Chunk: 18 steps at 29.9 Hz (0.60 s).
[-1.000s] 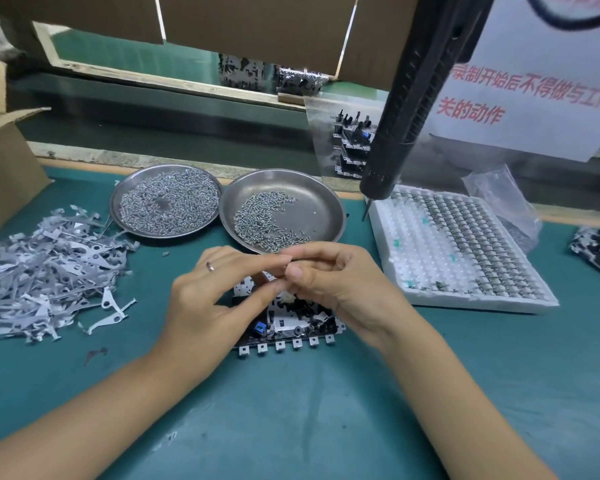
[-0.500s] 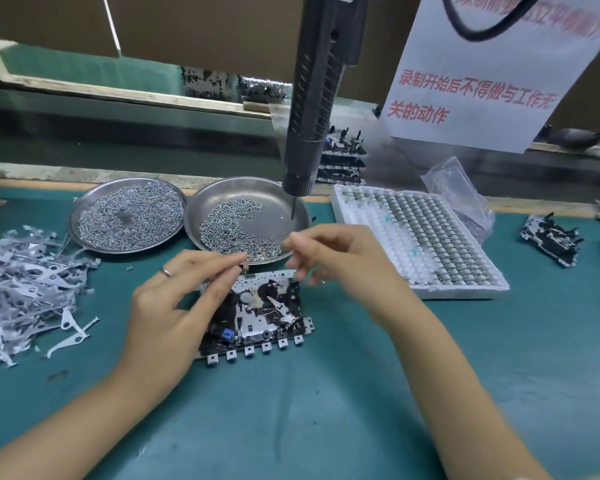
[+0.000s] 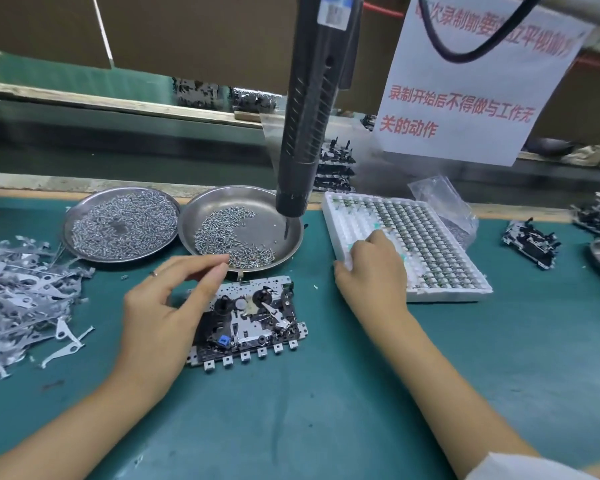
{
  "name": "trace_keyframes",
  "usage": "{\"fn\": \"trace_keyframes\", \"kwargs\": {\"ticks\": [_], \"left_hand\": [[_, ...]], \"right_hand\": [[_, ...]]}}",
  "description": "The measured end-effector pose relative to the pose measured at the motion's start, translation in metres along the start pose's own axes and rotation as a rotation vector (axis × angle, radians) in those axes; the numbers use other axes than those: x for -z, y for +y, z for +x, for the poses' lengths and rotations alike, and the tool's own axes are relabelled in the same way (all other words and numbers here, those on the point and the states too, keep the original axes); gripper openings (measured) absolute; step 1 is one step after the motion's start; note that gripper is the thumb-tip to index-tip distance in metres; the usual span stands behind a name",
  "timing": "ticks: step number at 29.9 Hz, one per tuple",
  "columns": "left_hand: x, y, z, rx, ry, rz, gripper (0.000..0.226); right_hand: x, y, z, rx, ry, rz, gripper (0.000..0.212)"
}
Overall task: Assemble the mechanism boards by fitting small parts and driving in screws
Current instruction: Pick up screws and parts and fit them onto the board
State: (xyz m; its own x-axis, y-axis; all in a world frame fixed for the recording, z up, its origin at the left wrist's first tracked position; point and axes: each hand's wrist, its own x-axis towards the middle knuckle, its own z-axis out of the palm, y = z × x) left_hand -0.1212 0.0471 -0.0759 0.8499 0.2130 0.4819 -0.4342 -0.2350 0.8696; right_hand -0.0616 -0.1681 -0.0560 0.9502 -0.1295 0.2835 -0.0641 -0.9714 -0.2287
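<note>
- Since the earlier frame the right hand (image 3: 371,268) has left the mechanism board (image 3: 248,320) and moved out to the white foam tray (image 3: 340,216); the two hands, then fingertip to fingertip, are now well apart.
- Right hand: knuckles up, fingers curled down onto the tray's near-left cells; whether they pinch a part cannot be told.
- Left hand (image 3: 168,299): fingers together and extended, thumb tucked under, hovering over the board's left edge, fingertips at the near rim of the shallow steel dish (image 3: 288,244). Nothing visibly held. A ring sits on one finger.
- Board lies flat on the teal mat (image 3: 326,410), between the hands: stamped grey plate, black moulded parts, one small blue piece, a row of square tabs on the near edge.
- Beyond the left hand: two round metal dishes, the left dish (image 3: 118,225) evenly covered with small bright screws, the other holding a crescent of them.
- Left of the left hand: a tangled heap of thin stamped metal levers (image 3: 21,292).
- Black ribbed electric screwdriver (image 3: 307,126) hangs over the dish, bit down.
- Tray cells hold rows of small round metallic parts.
</note>
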Motion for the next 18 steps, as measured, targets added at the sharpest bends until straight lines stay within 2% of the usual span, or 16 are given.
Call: {"fn": "trace_keyframes", "kwargs": {"ticks": [4, 13, 16, 18], "left_hand": [[0.001, -0.001, 0.000, 0.021, 0.003, -0.011, 0.014], [0.000, 0.000, 0.000, 0.082, 0.026, -0.064, 0.019], [0.001, -0.001, 0.000, 0.082, 0.019, -0.063, 0.017], [0.002, -0.001, 0.000, 0.079, 0.015, -0.059, 0.017]], "right_hand": [[-0.008, -0.014, -0.008, 0.040, 0.019, 0.083, 0.026], [-0.012, -0.015, -0.010, 0.230, -0.044, 0.176, 0.036], [0.002, 0.002, 0.006, 0.177, -0.027, 0.410, 0.034], [0.014, 0.018, 0.026, 0.094, 0.055, 0.447, 0.020]]}}
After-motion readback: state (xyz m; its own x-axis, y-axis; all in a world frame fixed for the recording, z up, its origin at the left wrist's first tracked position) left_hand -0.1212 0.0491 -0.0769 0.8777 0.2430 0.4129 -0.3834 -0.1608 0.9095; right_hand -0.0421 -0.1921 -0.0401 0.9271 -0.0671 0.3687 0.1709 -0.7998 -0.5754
